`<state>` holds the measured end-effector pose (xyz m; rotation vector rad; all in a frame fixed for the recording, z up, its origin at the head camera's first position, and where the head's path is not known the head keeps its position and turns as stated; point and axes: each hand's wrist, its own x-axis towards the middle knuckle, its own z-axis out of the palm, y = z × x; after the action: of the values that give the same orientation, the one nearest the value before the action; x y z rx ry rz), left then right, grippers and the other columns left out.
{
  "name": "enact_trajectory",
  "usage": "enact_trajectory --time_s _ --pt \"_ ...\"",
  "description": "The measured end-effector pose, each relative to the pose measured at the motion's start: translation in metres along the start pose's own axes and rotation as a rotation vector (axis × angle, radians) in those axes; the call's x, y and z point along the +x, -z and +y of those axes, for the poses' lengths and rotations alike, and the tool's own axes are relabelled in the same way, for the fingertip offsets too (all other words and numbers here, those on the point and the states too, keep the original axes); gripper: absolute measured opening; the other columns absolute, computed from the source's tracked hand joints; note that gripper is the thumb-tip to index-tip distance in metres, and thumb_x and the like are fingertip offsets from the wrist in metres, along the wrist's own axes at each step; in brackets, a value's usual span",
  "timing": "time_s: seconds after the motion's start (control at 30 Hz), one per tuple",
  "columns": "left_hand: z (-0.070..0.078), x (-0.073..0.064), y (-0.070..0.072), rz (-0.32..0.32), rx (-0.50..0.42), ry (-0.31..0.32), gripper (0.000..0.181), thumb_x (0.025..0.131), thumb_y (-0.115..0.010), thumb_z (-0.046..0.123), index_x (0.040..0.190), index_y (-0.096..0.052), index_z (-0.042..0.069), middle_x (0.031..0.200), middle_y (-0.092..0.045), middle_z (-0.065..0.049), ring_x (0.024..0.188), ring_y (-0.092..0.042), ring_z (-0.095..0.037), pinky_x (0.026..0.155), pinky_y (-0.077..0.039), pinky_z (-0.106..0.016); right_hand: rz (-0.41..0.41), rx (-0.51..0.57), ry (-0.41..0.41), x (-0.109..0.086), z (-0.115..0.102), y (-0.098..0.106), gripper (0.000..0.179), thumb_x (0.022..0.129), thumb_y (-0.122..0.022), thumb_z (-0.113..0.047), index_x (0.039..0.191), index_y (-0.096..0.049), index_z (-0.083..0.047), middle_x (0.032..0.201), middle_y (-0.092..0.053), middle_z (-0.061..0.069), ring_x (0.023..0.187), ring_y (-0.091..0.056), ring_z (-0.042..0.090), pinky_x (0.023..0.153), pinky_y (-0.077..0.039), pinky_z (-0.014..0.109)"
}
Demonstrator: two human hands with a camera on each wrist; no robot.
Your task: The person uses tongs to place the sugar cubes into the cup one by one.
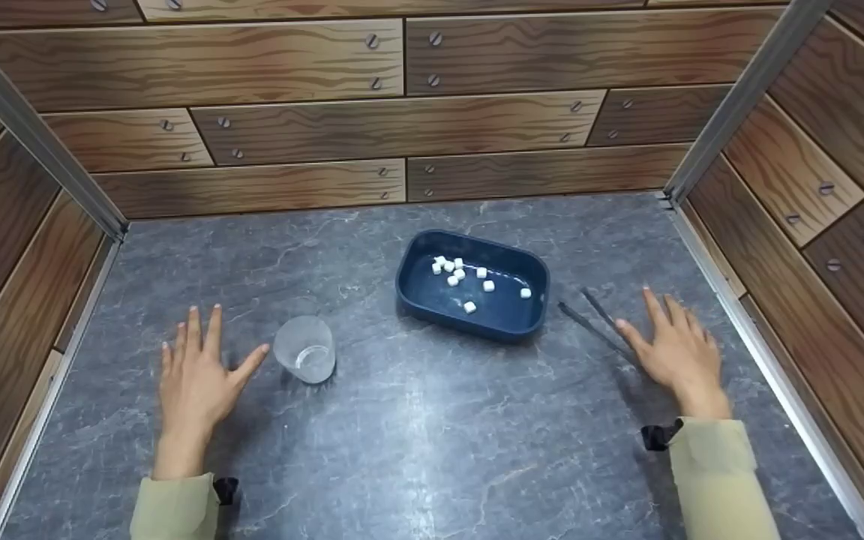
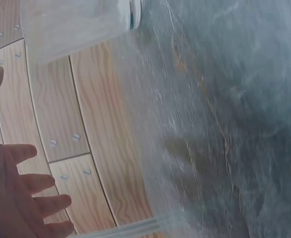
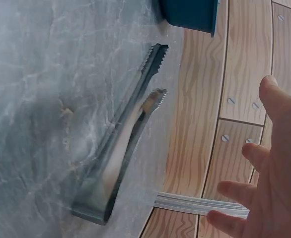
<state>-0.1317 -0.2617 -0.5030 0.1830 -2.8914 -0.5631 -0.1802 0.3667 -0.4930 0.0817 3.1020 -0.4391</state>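
Observation:
My left hand (image 1: 198, 382) is spread flat over the table, its thumb pointing toward a clear glass (image 1: 306, 349) just to its right. Nothing is in its fingers. On the other side, my right hand (image 1: 678, 356) hovers with fingers spread, also holding nothing. Beside its thumb lie metal tongs (image 3: 118, 144) with serrated tips, their arms apart; in the head view the hand partly covers them. A dark blue rectangular dish (image 1: 469, 326) stands left of the tongs. Inside it are several small white cubes (image 1: 469, 307), most grouped toward its far left.
The grey marbled tabletop (image 1: 402, 450) is enclosed by wood-patterned panels (image 1: 297, 135) at the back and both sides. Metal rails (image 1: 769, 367) run along the side edges. A dark strap piece (image 1: 661, 436) shows at each sleeve cuff.

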Motion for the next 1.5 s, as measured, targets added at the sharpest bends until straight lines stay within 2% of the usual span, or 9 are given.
enact_trajectory --time_s 0.17,0.4,0.63,0.87,0.97,1.23,1.37,1.5 --pt "0.005 -0.003 -0.005 0.009 -0.051 -0.031 0.103 0.084 -0.057 0.072 0.157 -0.02 0.009 0.158 -0.016 -0.027 0.141 -0.019 -0.049 0.114 -0.009 -0.06 -0.032 0.015 -0.017 -0.002 0.0 -0.004 0.085 0.094 -0.03 -0.071 0.159 -0.01 -0.02 0.153 -0.021 0.031 0.131 -0.023 0.06 0.097 -0.016 0.079" --pt "0.009 -0.008 -0.011 0.01 -0.111 -0.055 0.108 0.08 -0.064 0.07 0.157 -0.02 0.009 0.157 -0.019 -0.027 0.139 -0.022 -0.051 0.111 -0.016 -0.064 -0.121 0.051 -0.029 -0.003 0.002 -0.013 0.091 0.093 -0.032 -0.072 0.157 -0.015 -0.01 0.146 -0.025 0.039 0.126 -0.027 0.063 0.094 -0.024 0.078" --pt "0.015 -0.012 -0.016 0.001 -0.169 -0.056 0.112 0.075 -0.07 0.069 0.157 -0.021 0.009 0.157 -0.021 -0.025 0.134 -0.028 -0.056 0.102 -0.027 -0.07 -0.219 0.056 -0.072 0.0 0.007 -0.02 0.089 0.094 -0.044 -0.067 0.155 -0.02 -0.007 0.145 -0.023 0.042 0.124 -0.029 0.065 0.089 -0.027 0.08" --pt "0.017 -0.014 -0.02 -0.038 -0.226 -0.061 0.117 0.073 -0.072 0.069 0.158 -0.016 0.011 0.158 -0.021 -0.023 0.134 -0.033 -0.051 0.091 -0.04 -0.069 -0.232 0.059 -0.083 0.003 0.008 -0.027 0.082 0.096 -0.052 -0.056 0.153 -0.025 -0.003 0.144 -0.029 0.039 0.125 -0.034 0.061 0.089 -0.032 0.077" --pt "0.016 -0.014 -0.021 -0.048 -0.254 -0.058 0.119 0.072 -0.074 0.069 0.158 -0.016 0.01 0.157 -0.022 -0.023 0.134 -0.032 -0.051 0.091 -0.04 -0.069 -0.224 0.066 -0.078 0.004 0.007 -0.029 0.081 0.096 -0.055 -0.052 0.151 -0.027 -0.001 0.144 -0.032 0.038 0.125 -0.035 0.059 0.089 -0.032 0.076" --pt "0.019 -0.012 -0.027 -0.088 -0.33 -0.045 0.123 0.067 -0.08 0.065 0.157 -0.017 0.01 0.154 -0.025 -0.028 0.137 -0.028 -0.05 0.102 -0.029 -0.069 -0.234 0.044 -0.071 0.008 0.004 -0.032 0.071 0.095 -0.059 -0.048 0.144 -0.04 0.0 0.14 -0.042 0.034 0.12 -0.043 0.057 0.086 -0.038 0.073" --pt "0.022 -0.01 -0.03 -0.116 -0.365 -0.053 0.124 0.067 -0.081 0.063 0.157 -0.017 0.008 0.154 -0.025 -0.029 0.138 -0.026 -0.049 0.106 -0.027 -0.066 -0.242 0.037 -0.06 0.009 0.004 -0.034 0.067 0.094 -0.06 -0.049 0.136 -0.048 0.002 0.132 -0.05 0.033 0.112 -0.051 0.055 0.08 -0.042 0.069" --pt "0.025 -0.008 -0.034 -0.151 -0.399 -0.047 0.124 0.068 -0.082 0.061 0.156 -0.016 0.005 0.154 -0.026 -0.028 0.137 -0.031 -0.047 0.106 -0.029 -0.064 -0.25 0.036 -0.054 0.011 0.004 -0.037 0.062 0.093 -0.061 -0.05 0.125 -0.053 0.002 0.121 -0.057 0.032 0.103 -0.056 0.052 0.076 -0.045 0.066"
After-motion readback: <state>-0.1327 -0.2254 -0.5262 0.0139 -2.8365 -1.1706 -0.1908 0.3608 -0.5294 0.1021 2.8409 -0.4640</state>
